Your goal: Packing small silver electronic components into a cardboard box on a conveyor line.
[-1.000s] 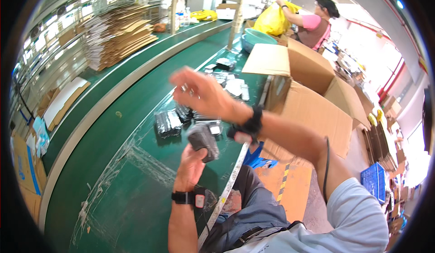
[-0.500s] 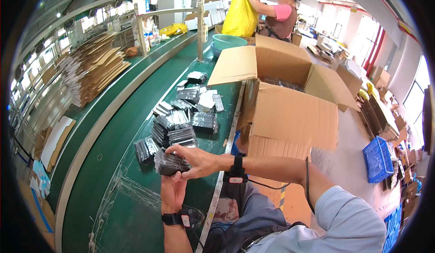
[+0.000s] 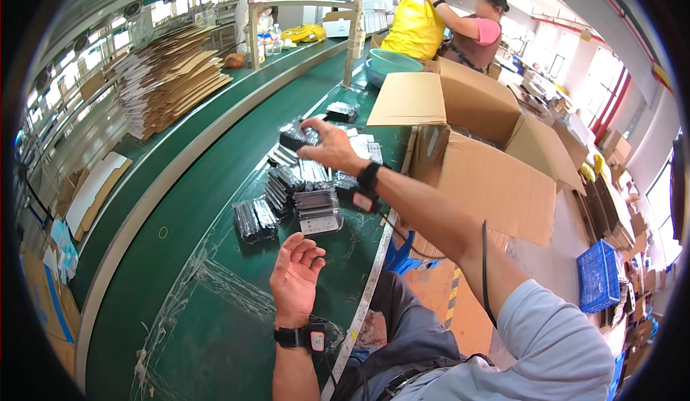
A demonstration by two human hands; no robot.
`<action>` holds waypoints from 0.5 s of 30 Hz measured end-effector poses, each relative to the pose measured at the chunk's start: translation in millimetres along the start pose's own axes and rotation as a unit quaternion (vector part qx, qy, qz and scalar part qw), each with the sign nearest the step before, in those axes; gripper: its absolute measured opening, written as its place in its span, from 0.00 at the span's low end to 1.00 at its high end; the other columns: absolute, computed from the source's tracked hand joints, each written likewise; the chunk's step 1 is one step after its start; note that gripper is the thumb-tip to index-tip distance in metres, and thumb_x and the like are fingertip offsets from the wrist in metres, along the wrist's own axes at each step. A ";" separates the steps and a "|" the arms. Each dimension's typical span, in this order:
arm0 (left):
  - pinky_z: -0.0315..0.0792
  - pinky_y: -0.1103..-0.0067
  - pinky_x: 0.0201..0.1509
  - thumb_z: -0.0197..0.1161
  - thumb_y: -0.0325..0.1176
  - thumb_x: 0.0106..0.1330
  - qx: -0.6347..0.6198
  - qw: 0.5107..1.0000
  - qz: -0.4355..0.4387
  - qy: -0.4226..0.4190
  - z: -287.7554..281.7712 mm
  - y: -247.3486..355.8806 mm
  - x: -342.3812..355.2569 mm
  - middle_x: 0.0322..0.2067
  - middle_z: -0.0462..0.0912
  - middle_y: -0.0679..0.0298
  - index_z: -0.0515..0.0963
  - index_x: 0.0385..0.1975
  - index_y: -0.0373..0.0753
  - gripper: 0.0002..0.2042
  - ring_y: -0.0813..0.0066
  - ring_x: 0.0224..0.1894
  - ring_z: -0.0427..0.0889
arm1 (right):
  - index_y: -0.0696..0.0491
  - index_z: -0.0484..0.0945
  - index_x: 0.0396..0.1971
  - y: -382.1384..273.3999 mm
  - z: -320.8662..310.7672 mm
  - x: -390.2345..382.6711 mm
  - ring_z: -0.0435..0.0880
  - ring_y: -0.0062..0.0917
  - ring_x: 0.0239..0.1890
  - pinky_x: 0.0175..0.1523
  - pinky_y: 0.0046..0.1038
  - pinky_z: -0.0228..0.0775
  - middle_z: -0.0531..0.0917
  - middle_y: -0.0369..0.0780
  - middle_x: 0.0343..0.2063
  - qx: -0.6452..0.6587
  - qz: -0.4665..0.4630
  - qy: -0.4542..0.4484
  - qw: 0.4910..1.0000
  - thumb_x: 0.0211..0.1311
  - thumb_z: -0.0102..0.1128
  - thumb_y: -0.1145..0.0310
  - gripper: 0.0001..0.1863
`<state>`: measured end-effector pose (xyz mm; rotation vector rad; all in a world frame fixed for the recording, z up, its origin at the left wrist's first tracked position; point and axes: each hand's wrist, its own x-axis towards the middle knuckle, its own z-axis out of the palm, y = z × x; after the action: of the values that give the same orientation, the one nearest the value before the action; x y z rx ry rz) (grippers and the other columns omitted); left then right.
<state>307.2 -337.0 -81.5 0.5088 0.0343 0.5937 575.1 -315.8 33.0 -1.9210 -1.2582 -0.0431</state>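
My right hand [image 3: 332, 146] is closed on a plastic-wrapped bundle of flat black pieces [image 3: 293, 135], held over the far part of a pile on the green work surface [image 3: 208, 315]. Fingers and thumb grip its right side. Nearer to me, my left hand [image 3: 295, 275] is open and palm up, holding nothing, just short of the pile. Several similar wrapped bundles [image 3: 316, 203] lie beyond it. Another wrapped bundle [image 3: 255, 220] sits at the pile's near left. White flat pieces with small buttons, like remote controls [image 3: 374, 153], lie right of my right hand.
An open cardboard box [image 3: 496, 178] stands right of the green surface, its flaps spread. Behind it are a green basket [image 3: 395, 61] and a person [image 3: 474, 34] handling a yellow bag [image 3: 415, 24]. Flattened cardboard [image 3: 172, 77] is stacked far left; a blue crate [image 3: 598, 277] stands at right.
My right hand has moved away from my left hand, carrying the wrapped bundle to the far side of the pile. My left hand has let go and opened. The view has shifted slightly.
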 end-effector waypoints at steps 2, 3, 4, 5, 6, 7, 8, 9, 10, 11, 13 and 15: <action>0.75 0.69 0.52 0.57 0.46 0.73 -0.002 1.000 0.005 -0.006 0.5 -1.4 -0.7 0.45 0.83 0.58 0.75 0.56 0.36 0.21 0.64 0.47 0.82 | 0.46 0.78 0.52 13.9 -0.7 22.9 0.81 0.46 0.46 0.53 0.40 0.74 0.82 0.52 0.41 -0.130 0.000 -0.019 0.991 0.45 0.67 0.56 0.30; 0.75 0.69 0.52 0.56 0.46 0.73 0.009 1.000 0.000 -0.003 -2.8 -2.4 -0.8 0.45 0.83 0.58 0.75 0.55 0.36 0.21 0.64 0.47 0.82 | 0.46 0.78 0.52 17.5 3.8 25.1 0.81 0.46 0.46 0.53 0.40 0.74 0.82 0.52 0.41 -0.129 -0.001 -0.023 0.991 0.45 0.67 0.56 0.30; 0.75 0.70 0.52 0.56 0.46 0.73 0.019 1.000 -0.005 -0.001 -4.0 -3.0 0.5 0.45 0.83 0.57 0.74 0.55 0.36 0.21 0.64 0.46 0.82 | 0.46 0.78 0.52 21.0 7.2 27.7 0.80 0.47 0.48 0.54 0.41 0.74 0.81 0.52 0.42 -0.178 -0.034 -0.044 0.983 0.46 0.66 0.56 0.29; 0.74 0.70 0.51 0.55 0.46 0.73 0.034 0.999 0.000 -0.007 -2.8 -3.1 2.4 0.45 0.83 0.58 0.74 0.55 0.35 0.21 0.64 0.46 0.82 | 0.45 0.78 0.52 23.9 10.1 30.9 0.79 0.48 0.50 0.55 0.43 0.74 0.81 0.53 0.43 -0.225 -0.066 -0.063 0.970 0.47 0.65 0.57 0.28; 0.74 0.70 0.51 0.55 0.46 0.73 0.034 0.999 -0.002 -0.004 -3.7 -4.0 1.9 0.45 0.83 0.58 0.74 0.55 0.35 0.21 0.64 0.46 0.82 | 0.45 0.78 0.52 24.0 15.6 27.8 0.79 0.48 0.50 0.55 0.43 0.74 0.81 0.53 0.43 -0.224 -0.065 -0.066 0.970 0.47 0.65 0.57 0.28; 0.74 0.70 0.51 0.56 0.46 0.73 0.041 0.999 -0.004 -0.005 -4.1 -4.6 2.4 0.44 0.83 0.58 0.74 0.55 0.35 0.21 0.64 0.46 0.81 | 0.46 0.78 0.51 23.4 22.5 22.9 0.78 0.49 0.51 0.55 0.44 0.73 0.80 0.53 0.43 -0.220 -0.040 -0.086 0.971 0.48 0.65 0.57 0.27; 0.74 0.70 0.51 0.56 0.46 0.72 0.048 0.999 -0.007 -0.007 -3.8 -4.6 3.5 0.44 0.82 0.58 0.74 0.55 0.35 0.21 0.65 0.46 0.81 | 0.46 0.77 0.51 22.2 27.9 19.7 0.78 0.49 0.52 0.55 0.45 0.73 0.80 0.53 0.43 -0.215 -0.015 -0.104 0.971 0.48 0.65 0.58 0.26; 0.74 0.70 0.51 0.56 0.46 0.72 0.045 0.999 -0.016 -0.017 2.3 -8.3 4.3 0.44 0.82 0.58 0.74 0.55 0.35 0.21 0.65 0.46 0.81 | 0.45 0.74 0.53 34.2 26.9 17.2 0.77 0.49 0.52 0.54 0.47 0.73 0.79 0.52 0.45 -0.253 0.011 -0.160 0.954 0.50 0.64 0.59 0.27; 0.74 0.70 0.51 0.56 0.45 0.72 0.050 0.998 -0.017 -0.022 7.3 -11.9 7.0 0.43 0.82 0.59 0.75 0.54 0.36 0.20 0.65 0.45 0.81 | 0.46 0.69 0.57 46.0 25.5 11.7 0.77 0.50 0.54 0.56 0.48 0.71 0.78 0.53 0.47 -0.264 0.027 -0.171 0.949 0.49 0.64 0.60 0.31; 0.74 0.70 0.51 0.56 0.45 0.72 0.055 0.998 -0.019 -0.030 14.1 -15.9 9.4 0.42 0.81 0.59 0.75 0.54 0.36 0.20 0.65 0.45 0.80 | 0.46 0.66 0.60 56.0 21.6 11.9 0.76 0.50 0.56 0.58 0.51 0.69 0.78 0.53 0.49 -0.235 0.049 -0.187 0.953 0.47 0.66 0.59 0.36; 0.73 0.71 0.51 0.56 0.45 0.72 0.051 0.998 -0.027 -0.032 15.3 -20.5 9.0 0.42 0.81 0.59 0.75 0.54 0.36 0.20 0.65 0.45 0.80 | 0.46 0.62 0.64 60.2 14.3 15.7 0.74 0.50 0.60 0.61 0.59 0.63 0.77 0.52 0.53 -0.210 0.049 -0.184 0.959 0.42 0.70 0.57 0.44; 0.73 0.72 0.50 0.56 0.45 0.72 0.063 0.998 -0.022 0.010 14.3 -15.8 0.8 0.40 0.80 0.60 0.75 0.52 0.36 0.19 0.66 0.43 0.79 | 0.44 0.58 0.70 38.5 30.1 9.5 0.70 0.50 0.65 0.64 0.68 0.53 0.72 0.52 0.59 -0.232 0.038 -0.179 0.955 0.36 0.74 0.55 0.54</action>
<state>318.7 -354.2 -76.2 0.6237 0.1016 0.5559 598.2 -295.6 -6.2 -2.4638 -1.5070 0.0574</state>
